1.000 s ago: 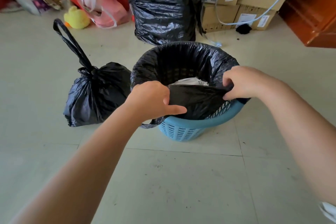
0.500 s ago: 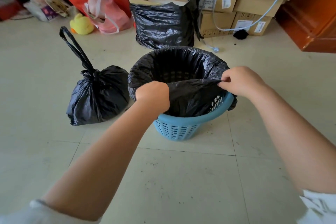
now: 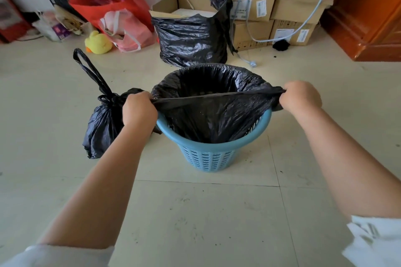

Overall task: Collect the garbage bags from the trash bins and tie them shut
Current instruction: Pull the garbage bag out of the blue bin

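Blue bin on floor tile, black bag lining it, far rim still hooked. Thin, soft film, probably light; likely to tear if yanked. Left hand and right hand each clenching bunched near edge, stretched taut between. Best hold: gathered rim corners.

Single head view, forward and down, close over bin

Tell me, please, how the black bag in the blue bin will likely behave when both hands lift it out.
The black bag is probably floppy: its near edge stretches into a thin band between the left hand and right hand. It seems light, since the film sags loosely. The blue bin may lift or tip with it, because the far rim is still wrapped.
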Motion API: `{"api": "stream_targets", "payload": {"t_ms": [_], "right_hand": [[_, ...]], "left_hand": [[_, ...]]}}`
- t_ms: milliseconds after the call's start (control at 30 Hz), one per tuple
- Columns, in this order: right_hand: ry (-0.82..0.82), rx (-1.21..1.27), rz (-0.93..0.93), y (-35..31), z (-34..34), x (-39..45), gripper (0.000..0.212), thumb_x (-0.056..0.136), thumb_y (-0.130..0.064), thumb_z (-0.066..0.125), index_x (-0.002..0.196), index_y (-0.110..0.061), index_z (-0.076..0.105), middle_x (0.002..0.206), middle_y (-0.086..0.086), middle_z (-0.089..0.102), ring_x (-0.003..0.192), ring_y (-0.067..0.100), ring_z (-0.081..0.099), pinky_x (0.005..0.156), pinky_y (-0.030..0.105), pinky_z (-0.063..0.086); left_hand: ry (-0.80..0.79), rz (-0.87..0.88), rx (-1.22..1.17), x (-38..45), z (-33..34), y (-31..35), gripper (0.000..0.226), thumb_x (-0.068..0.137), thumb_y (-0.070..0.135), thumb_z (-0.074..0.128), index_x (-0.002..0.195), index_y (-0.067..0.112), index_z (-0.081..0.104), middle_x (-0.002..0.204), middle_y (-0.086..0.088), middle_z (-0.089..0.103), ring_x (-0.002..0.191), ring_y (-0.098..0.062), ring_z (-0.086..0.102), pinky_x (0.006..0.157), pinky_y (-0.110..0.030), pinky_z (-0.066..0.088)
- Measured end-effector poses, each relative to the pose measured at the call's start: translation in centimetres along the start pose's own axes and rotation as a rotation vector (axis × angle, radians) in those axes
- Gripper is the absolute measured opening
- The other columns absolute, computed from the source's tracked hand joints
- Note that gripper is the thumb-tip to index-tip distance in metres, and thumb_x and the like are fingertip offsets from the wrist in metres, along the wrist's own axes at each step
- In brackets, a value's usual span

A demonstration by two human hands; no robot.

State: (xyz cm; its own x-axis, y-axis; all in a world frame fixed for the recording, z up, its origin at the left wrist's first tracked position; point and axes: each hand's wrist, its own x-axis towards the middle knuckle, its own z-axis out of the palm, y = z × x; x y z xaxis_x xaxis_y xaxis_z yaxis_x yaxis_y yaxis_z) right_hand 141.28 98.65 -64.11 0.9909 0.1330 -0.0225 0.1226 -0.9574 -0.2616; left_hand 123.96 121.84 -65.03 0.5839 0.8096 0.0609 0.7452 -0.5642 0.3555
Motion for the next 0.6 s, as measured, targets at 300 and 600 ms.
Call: {"api": "stream_targets", "payload": {"t_ms": [300,600], "right_hand": [[0.151,0.497,-0.697,-4.0,-1.6,-2.8,0.034,0.078,0.015,0.041,0.093,0.003,0.069,0.109,0.019,0.067,0.104,0.029,0.059,0.09,0.019,0.036],[-0.319,0.295,-0.482,-2.1,1.0,-2.3,0.018,0.085,-0.021,0.055,0.102,-0.016,0.057,0.066,-0.001,0.06,0.056,0.009,0.06,0.054,0.013,0.043]], "left_hand": [[0.004,0.628,-0.205,-1.9,-0.5,4.4,0.029,0.081,-0.007,0.041,0.093,-0.005,0.067,0.134,-0.015,0.051,0.124,-0.032,0.044,0.102,-0.034,0.034],[-0.347,0.364,-0.231,-1.8,0.7,3.2,0.022,0.089,0.012,0.046,0.109,0.007,0.053,0.093,-0.007,0.06,0.069,-0.014,0.048,0.063,-0.021,0.038]]}}
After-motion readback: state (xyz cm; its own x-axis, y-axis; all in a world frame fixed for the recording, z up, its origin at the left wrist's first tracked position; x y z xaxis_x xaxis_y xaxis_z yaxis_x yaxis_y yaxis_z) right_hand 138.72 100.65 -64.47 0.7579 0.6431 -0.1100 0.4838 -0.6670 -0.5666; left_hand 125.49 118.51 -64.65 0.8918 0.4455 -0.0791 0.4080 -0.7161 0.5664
